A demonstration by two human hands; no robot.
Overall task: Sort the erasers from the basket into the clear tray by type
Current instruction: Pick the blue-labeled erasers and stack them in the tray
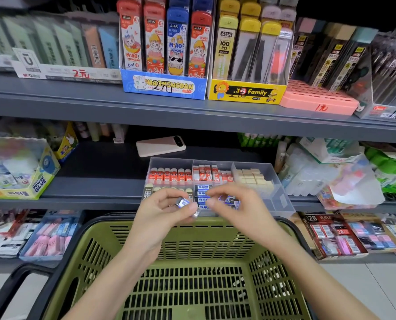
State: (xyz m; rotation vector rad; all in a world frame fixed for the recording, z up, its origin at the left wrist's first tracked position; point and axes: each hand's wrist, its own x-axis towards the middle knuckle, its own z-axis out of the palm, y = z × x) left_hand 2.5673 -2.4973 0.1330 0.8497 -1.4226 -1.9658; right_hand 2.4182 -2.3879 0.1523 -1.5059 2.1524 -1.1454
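Centre of frame: fingers of my left hand (167, 211) clamp a blue-sleeved eraser (182, 201) above the green basket (95, 257), before the clear tray (282, 199). My right hand (236, 204) has curled fingers, hold unclear. Probably light, firm, slick-wrapped; pinch the long sides.

Left hand (167, 212) pinches eraser (182, 201) above basket (95, 241). Right hand (236, 204) just beside it, fingers curled, grip unclear. Tray (282, 199) behind on shelf (95, 188), part-filled compartments.
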